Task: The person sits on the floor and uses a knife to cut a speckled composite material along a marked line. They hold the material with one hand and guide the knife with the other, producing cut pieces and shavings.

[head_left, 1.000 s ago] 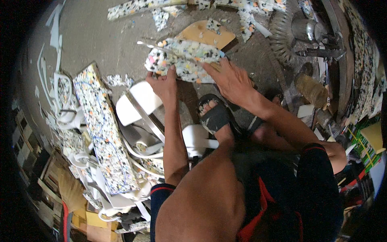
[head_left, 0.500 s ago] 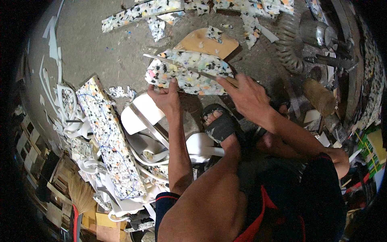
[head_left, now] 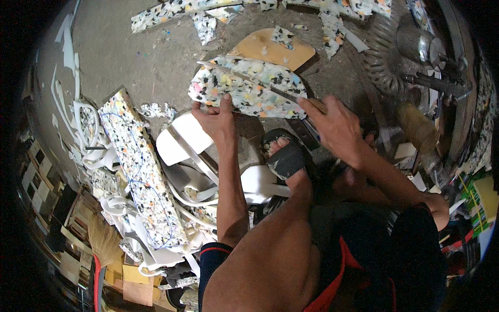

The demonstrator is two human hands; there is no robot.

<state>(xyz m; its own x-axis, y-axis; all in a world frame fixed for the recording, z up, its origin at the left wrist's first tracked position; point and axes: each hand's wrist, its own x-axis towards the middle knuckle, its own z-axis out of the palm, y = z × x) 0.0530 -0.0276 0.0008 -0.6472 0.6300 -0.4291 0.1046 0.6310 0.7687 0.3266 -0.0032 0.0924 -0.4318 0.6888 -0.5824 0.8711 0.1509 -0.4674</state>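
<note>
A speckled multicoloured foam piece lies on the concrete floor in front of me. My left hand presses down on its near left edge, fingers curled over it. My right hand grips the handle of a long thin blade that runs across the foam from right to upper left. My sandalled foot rests just below the foam between my two arms. A tan wooden board lies under the foam's far side.
A long speckled foam slab lies at the left among white foam offcuts. More speckled strips lie along the top. Metal machine parts and a coiled hose stand at the right. A broom is at lower left.
My right hand has pulled back to the right along the foam with the blade. My left hand has stayed on the foam's near edge; the view has shifted slightly.
</note>
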